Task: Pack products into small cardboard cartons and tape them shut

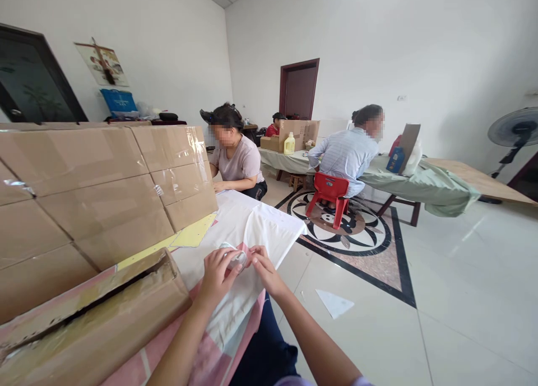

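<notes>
Above the corner of the cloth-covered table, my left hand is closed around a small clear, rounded thing, which looks like a roll of tape or a little plastic container. Its exact kind is too small to tell. My right hand is just to its right, fingertips pinched together close to the clear thing. Whatever those fingers hold is hidden. Something pale shows just behind my left fingers.
Stacked, taped cardboard boxes wall off the left side. A long cardboard box with a slit top lies nearer me. Across the table sits a co-worker. Another person sits on a red chair. White scrap lies on the floor.
</notes>
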